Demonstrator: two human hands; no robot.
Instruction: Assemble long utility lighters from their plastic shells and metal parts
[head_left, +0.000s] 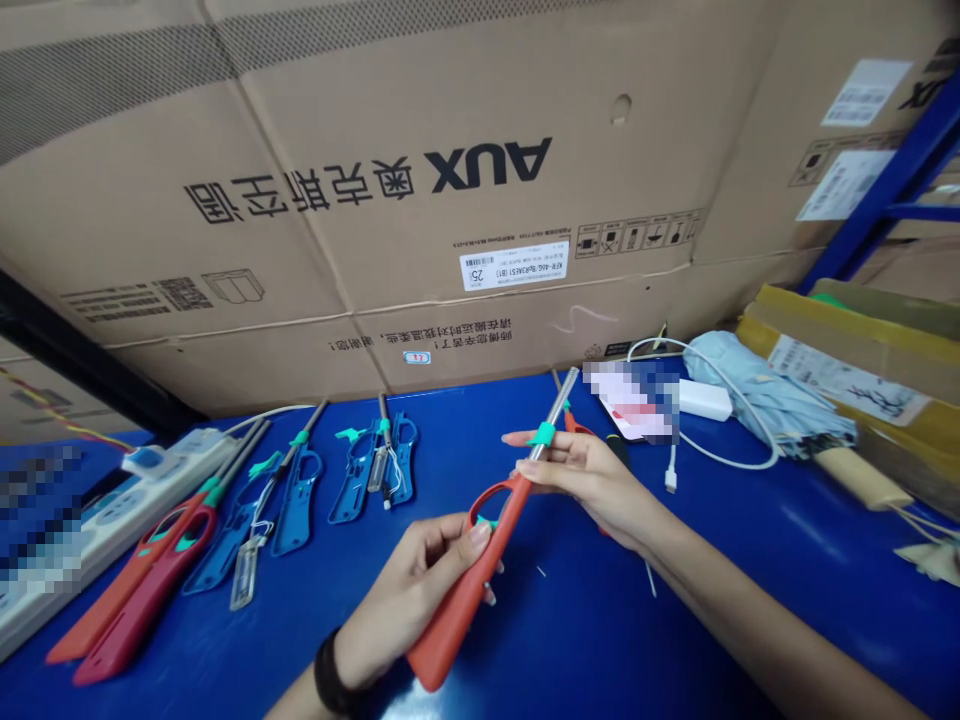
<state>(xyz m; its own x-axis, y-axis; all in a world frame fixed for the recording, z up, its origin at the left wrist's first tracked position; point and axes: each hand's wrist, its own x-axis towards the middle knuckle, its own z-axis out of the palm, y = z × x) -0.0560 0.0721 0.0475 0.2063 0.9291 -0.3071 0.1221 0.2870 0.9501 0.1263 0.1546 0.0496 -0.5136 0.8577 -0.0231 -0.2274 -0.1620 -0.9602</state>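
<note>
An orange-red long-nosed lighter [452, 632] is held tilted above the blue table, its metal tube pointing up and away. My left hand [412, 580] wraps round its handle, thumb close to the green trigger. With thumb and fingers, my right hand [592, 482] grips it where the tube meets the body, by a green collar piece [542, 435]. Behind that hand another orange lighter [572, 420] is mostly hidden. Opened blue lighter shells [298, 500] lie on the left, with a metal tube and a clear fuel tank [244, 573]. More blue shell halves [352, 480] rest near the middle.
A red lighter [150, 590] and an orange one [120, 600] lie beside a white power strip [112, 520]. At the back right are a phone [630, 405], a white charger with cable [705, 399] and a folded umbrella [765, 395]. A large cardboard box [420, 90] stands behind.
</note>
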